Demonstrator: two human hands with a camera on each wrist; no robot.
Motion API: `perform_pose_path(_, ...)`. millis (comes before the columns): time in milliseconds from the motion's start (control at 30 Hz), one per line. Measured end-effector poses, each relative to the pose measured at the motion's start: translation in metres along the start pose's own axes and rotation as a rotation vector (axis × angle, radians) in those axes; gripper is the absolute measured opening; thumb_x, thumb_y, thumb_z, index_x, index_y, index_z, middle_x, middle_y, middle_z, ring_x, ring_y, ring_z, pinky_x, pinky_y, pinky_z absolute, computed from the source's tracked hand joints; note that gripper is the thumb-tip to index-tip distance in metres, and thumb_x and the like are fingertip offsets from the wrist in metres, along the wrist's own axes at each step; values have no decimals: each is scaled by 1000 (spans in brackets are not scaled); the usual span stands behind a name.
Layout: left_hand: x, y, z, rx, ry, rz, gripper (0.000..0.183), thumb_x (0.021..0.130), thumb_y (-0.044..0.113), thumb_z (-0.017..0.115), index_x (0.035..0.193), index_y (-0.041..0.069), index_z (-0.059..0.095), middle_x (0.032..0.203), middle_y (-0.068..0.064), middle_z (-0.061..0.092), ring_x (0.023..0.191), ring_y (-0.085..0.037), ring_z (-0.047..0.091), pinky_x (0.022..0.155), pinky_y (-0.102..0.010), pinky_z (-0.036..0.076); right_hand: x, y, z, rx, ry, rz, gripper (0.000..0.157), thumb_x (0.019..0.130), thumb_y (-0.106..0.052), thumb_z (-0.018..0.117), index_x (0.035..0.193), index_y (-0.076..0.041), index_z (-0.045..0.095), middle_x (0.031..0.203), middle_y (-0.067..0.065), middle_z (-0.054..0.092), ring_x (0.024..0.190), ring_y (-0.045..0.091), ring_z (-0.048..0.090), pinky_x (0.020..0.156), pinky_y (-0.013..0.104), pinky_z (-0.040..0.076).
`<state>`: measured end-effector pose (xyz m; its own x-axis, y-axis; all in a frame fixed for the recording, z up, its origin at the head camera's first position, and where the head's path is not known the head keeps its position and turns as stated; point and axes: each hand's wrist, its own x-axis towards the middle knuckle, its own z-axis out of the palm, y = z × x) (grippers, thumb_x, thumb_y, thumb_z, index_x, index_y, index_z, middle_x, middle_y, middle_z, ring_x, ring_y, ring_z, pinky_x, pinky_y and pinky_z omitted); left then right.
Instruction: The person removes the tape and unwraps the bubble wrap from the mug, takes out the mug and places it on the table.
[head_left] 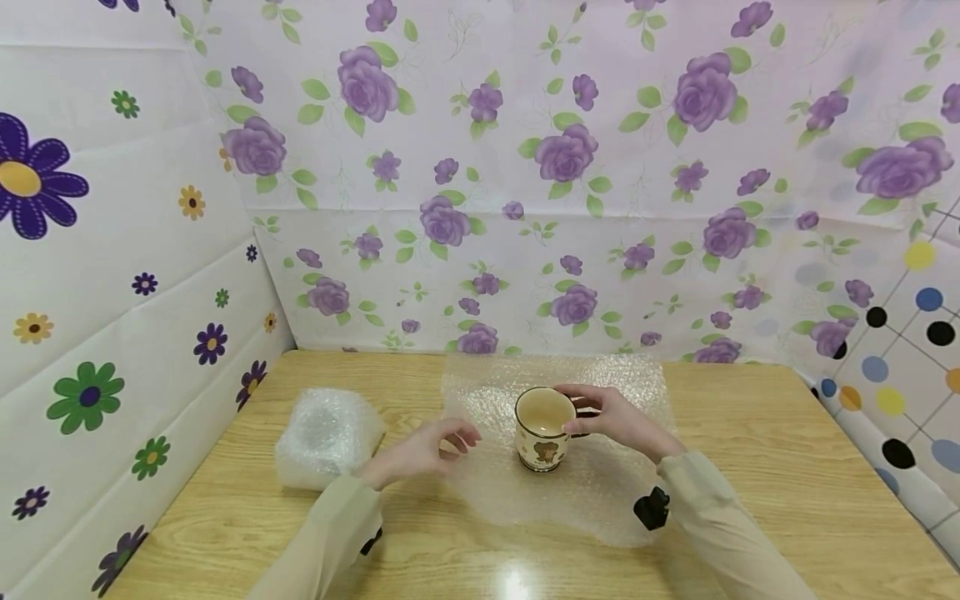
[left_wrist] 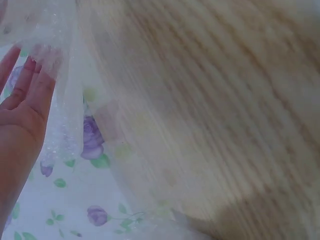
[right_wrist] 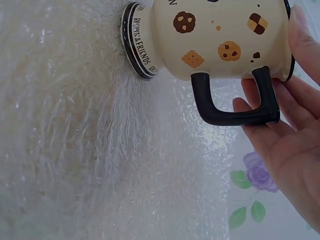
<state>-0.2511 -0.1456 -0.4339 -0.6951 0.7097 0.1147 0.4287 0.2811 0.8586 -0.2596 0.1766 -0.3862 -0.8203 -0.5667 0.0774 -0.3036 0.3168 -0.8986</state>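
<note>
A cream mug (head_left: pixel 542 425) with a dark rim, a black handle and a brown bear picture stands upright on a sheet of bubble wrap (head_left: pixel 495 492). My right hand (head_left: pixel 618 419) holds it at the rim and handle side. Cookie prints and lettering round the base of the mug (right_wrist: pixel 220 40) show in the right wrist view, with the thumb at the rim and fingers by the handle (right_wrist: pixel 235 117). At the left edge of the sheet is my left hand (head_left: pixel 423 450), fingers loosely bent. In the left wrist view its fingertips overlap the bubble wrap (left_wrist: pixel 65 100); contact is unclear.
A bundle wrapped in bubble wrap (head_left: pixel 326 437) sits on the wooden table (head_left: pixel 750 467) left of my left hand. Floral sheets (head_left: pixel 480 167) hang behind the table and along the left side. A dotted sheet (head_left: pixel 900 392) hangs at the right.
</note>
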Motion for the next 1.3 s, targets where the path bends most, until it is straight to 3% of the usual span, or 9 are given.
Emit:
perform_pose_path(300, -7, -11, 6, -13, 12, -78, 65, 64, -3, 77, 122, -4, 46, 119, -20, 46, 107, -36, 44, 91, -40, 39, 0, 1, 0, -3, 1, -6, 62, 80, -9, 70, 133, 4, 40, 121, 25, 49, 109, 39, 46, 78, 34, 48)
perform_pose_path(700, -6, -23, 10, -41, 64, -118, 53, 68, -13, 69, 116, -11, 47, 110, -23, 49, 102, -39, 47, 88, -40, 42, -1, 3, 1, 10, 17, -9, 60, 79, -5, 69, 132, 4, 41, 121, 25, 49, 109, 38, 47, 78, 34, 48)
perform_pose_path(967, 4, -24, 10, 113, 99, -157, 50, 62, 0, 79, 107, -7, 57, 94, -13, 56, 88, -28, 53, 73, -32, 49, -1, 3, 0, 5, 12, -9, 61, 80, -7, 69, 133, 3, 40, 123, 24, 48, 110, 37, 47, 80, 35, 47)
perform_pose_path(1167, 4, -28, 10, 107, 96, -155, 51, 61, 3, 81, 106, -6, 58, 95, -13, 57, 88, -28, 53, 74, -33, 49, 0, 6, 0, 23, 2, -19, 61, 81, -7, 68, 133, 5, 39, 126, 26, 44, 111, 40, 45, 82, 35, 46)
perform_pose_path(1300, 5, -30, 11, 86, 92, -168, 51, 61, 2, 81, 105, -5, 58, 97, -12, 56, 89, -28, 52, 74, -33, 48, 3, 22, 0, 40, 7, -21, 63, 81, -9, 68, 135, 2, 38, 129, 23, 43, 112, 38, 45, 83, 34, 46)
